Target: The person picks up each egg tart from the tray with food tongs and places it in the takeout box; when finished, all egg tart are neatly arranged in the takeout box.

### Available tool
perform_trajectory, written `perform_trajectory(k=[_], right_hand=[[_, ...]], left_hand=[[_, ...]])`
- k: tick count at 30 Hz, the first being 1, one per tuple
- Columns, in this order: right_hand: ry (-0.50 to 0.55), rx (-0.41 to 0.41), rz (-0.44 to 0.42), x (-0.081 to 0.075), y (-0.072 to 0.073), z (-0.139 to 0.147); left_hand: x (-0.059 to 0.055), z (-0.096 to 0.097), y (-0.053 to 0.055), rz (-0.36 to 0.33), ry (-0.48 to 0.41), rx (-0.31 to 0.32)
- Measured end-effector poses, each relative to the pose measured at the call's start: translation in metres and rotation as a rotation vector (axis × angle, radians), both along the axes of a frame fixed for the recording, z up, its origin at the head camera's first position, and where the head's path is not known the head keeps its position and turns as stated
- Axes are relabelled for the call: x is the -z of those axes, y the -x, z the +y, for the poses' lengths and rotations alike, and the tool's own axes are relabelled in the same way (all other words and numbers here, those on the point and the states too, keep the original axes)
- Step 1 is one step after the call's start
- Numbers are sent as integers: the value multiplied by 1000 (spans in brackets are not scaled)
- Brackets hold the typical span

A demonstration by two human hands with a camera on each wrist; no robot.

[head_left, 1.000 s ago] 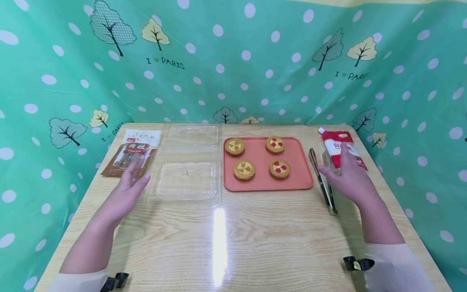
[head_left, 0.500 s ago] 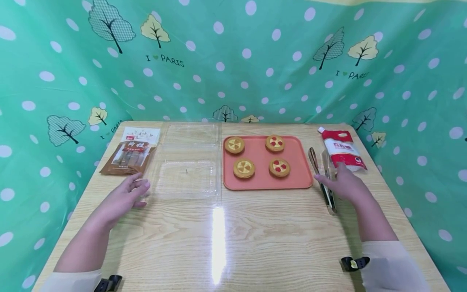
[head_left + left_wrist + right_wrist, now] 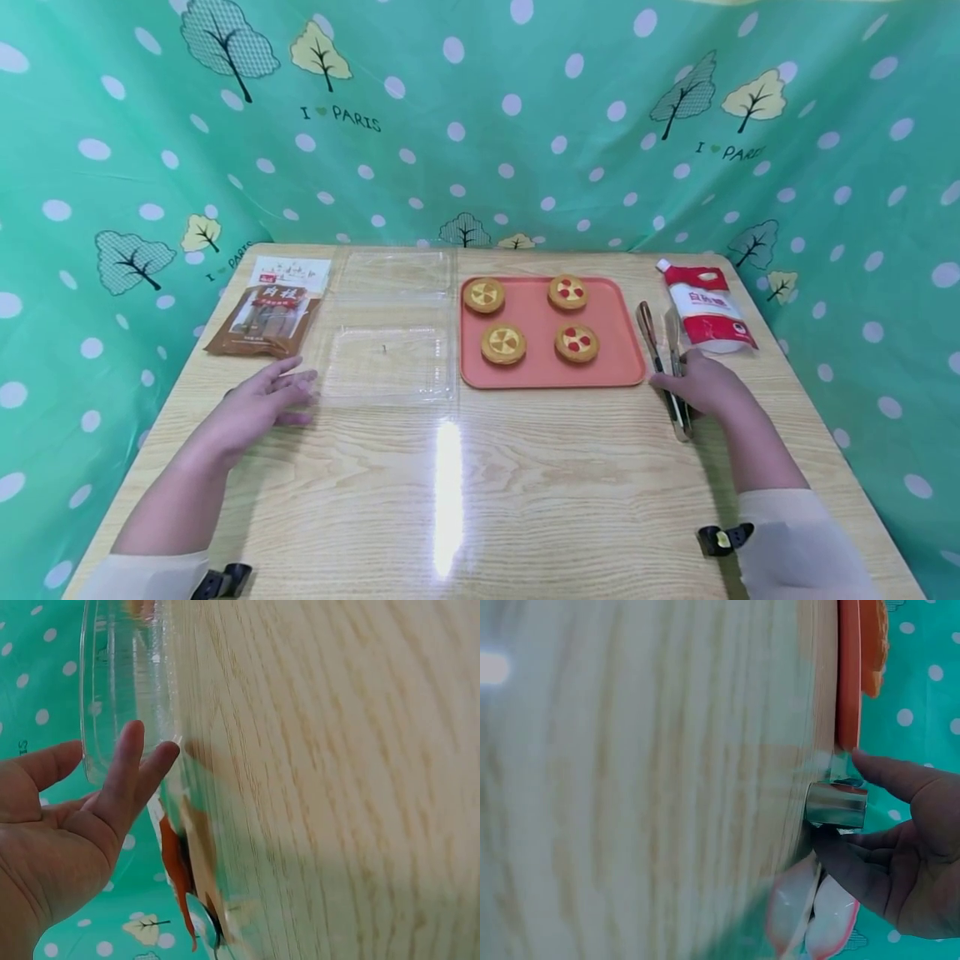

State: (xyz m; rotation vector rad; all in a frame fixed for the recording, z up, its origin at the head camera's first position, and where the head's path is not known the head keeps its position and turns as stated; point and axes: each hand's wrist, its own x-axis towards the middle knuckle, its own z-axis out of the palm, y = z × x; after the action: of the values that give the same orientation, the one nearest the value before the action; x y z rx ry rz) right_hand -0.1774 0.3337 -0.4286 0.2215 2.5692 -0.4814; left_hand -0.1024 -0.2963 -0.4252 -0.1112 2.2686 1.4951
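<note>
My right hand point(image 3: 708, 385) has its thumb and fingers on either side of the metal tongs point(image 3: 648, 327), which lie on the table right of the pink tray point(image 3: 540, 377). The right wrist view shows the bent end of the tongs point(image 3: 837, 805) between thumb and curled fingers. On the tray sit two tarts with a wedge pattern point(image 3: 503, 344) and two tarts with red pieces point(image 3: 577, 342). My left hand point(image 3: 258, 408) holds nothing, fingers extended, by the near left corner of a clear plastic box point(image 3: 386, 400) with its lid spread behind it.
A brown and white packet point(image 3: 266, 321) of bark-like sticks lies at the back left, beyond my left hand. A red and white spouted pouch point(image 3: 708, 308) lies at the back right, just past my right hand. Polka-dot cloth point(image 3: 480, 125) hangs around the table.
The right hand has come down and back from over the pouch to the tongs. My left hand has drawn back from over the packet to the table in front of it.
</note>
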Motion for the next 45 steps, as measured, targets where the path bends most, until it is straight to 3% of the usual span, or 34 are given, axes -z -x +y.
perform_trajectory(k=[13, 28, 34, 41, 45], right_hand=[[38, 4, 0, 3, 2, 5], [293, 146, 69, -14, 1, 11], [394, 149, 115, -19, 0, 12], [428, 125, 130, -27, -2, 15], [553, 76, 161, -28, -2, 18]], left_hand=[[1, 1, 1, 25, -72, -26], [1, 2, 2, 12, -52, -18], [2, 3, 2, 10, -50, -21], [3, 4, 1, 10, -55, -36], [4, 3, 2, 10, -57, -33]])
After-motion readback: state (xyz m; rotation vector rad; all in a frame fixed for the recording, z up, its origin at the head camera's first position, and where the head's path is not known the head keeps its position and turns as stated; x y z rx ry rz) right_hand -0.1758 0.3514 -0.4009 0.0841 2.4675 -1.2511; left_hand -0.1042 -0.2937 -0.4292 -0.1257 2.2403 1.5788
